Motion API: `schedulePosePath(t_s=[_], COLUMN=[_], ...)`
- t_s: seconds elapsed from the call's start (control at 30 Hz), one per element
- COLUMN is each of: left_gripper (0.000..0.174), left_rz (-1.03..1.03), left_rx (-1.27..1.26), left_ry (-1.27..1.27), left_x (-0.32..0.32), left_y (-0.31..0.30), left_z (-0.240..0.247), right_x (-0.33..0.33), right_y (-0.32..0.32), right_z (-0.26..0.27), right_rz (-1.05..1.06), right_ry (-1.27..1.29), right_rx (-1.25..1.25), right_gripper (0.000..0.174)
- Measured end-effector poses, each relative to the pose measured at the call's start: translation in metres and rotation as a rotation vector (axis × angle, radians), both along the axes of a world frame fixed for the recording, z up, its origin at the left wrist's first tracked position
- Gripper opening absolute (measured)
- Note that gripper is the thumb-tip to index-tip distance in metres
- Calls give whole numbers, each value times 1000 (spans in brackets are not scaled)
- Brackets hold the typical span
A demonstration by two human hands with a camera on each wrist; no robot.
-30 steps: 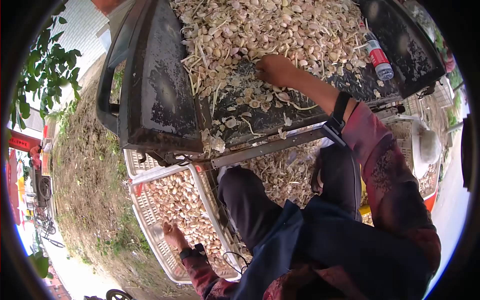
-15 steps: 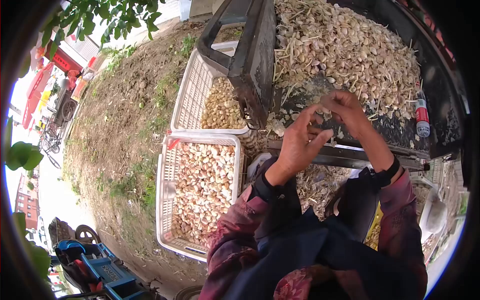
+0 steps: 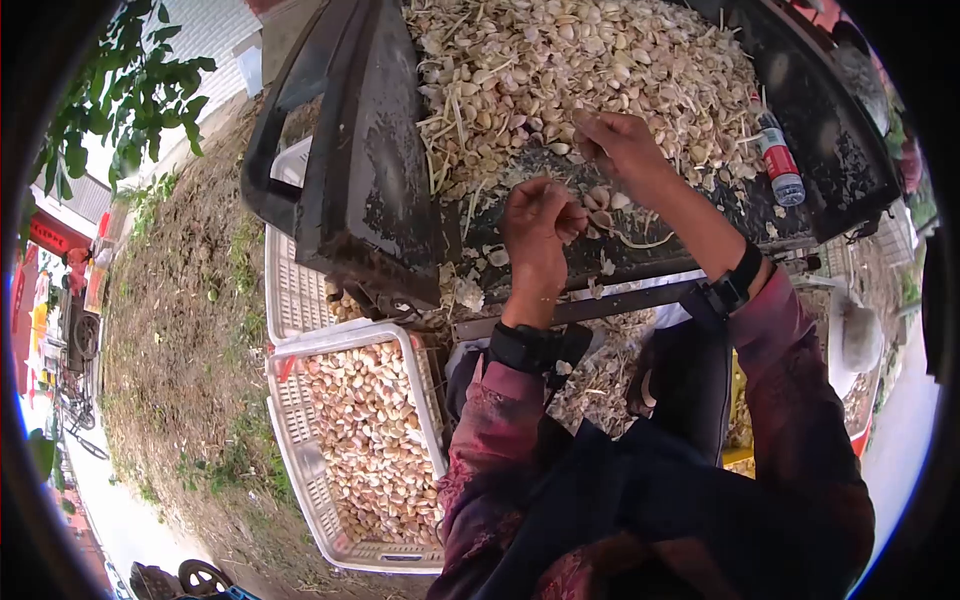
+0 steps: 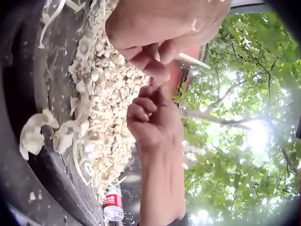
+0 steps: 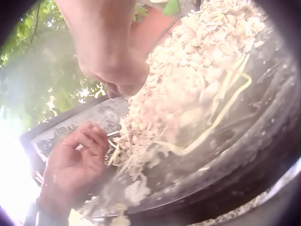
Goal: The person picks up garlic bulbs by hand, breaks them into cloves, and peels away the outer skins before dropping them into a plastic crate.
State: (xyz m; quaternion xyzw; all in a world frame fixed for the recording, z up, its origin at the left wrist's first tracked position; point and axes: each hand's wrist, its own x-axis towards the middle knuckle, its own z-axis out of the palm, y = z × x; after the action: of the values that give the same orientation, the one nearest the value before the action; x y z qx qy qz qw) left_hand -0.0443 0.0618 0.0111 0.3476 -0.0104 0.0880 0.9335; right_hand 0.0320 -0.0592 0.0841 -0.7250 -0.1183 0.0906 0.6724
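Note:
A heap of garlic cloves and stalks (image 3: pixel 600 60) fills a black metal tray (image 3: pixel 370 200) in front of me. My left hand (image 3: pixel 540 222) hovers over the tray's near edge with its fingers curled, pinching a pale garlic stalk (image 4: pixel 193 60). My right hand (image 3: pixel 615 145) is a little farther in, at the foot of the heap. Its fingers are curled tight around a small piece of garlic that is mostly hidden. The two hands are a short way apart. Loose skins (image 4: pixel 33 136) lie on the bare tray.
A white plastic crate (image 3: pixel 300 480) of peeled cloves stands on the ground at my left, with a second crate (image 3: pixel 290 290) behind it under the tray. A red-labelled bottle (image 3: pixel 778 160) lies on the tray's right side. Grass and dirt are further left.
One second ago my left hand was down in the crate and my right was at the heap. They then met over the tray and have now drawn slightly apart.

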Motion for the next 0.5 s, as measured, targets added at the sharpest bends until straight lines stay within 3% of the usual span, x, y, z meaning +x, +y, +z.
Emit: schedulePosePath(t_s=[0.03, 0.1, 0.13, 0.2, 0.33, 0.37, 0.43, 0.5], left_gripper=[11, 10, 10, 12, 13, 15, 17, 20], left_rz=[31, 19, 24, -3, -41, -42, -28, -12], left_rx=[9, -32, -69, -81, -131, -145, -165, -184], left_ry=[5, 21, 35, 56, 95, 100, 141, 178], left_x=[6, 13, 16, 19, 21, 22, 22, 22], left_y=[5, 13, 16, 19, 20, 20, 21, 20], left_z=[-4, -11, -14, -18, -15, -15, -14, -13], right_x=[18, 45, 51, 61, 77, 77, 70, 63], right_y=[-3, -1, -1, 5, 23, 27, 34, 34], right_z=[-7, -25, -33, -47, -52, -52, -44, -37], right_rz=[-20, 15, 7, 63, 137, 134, 157, 160], right_ry=[-1, -279, -274, -753, -788, -782, -682, -645], right_rx=[-9, -590, -598, -797, -1195, -1196, -1465, -1474], right_gripper=[30, 24, 24, 19, 16, 16, 18, 18])
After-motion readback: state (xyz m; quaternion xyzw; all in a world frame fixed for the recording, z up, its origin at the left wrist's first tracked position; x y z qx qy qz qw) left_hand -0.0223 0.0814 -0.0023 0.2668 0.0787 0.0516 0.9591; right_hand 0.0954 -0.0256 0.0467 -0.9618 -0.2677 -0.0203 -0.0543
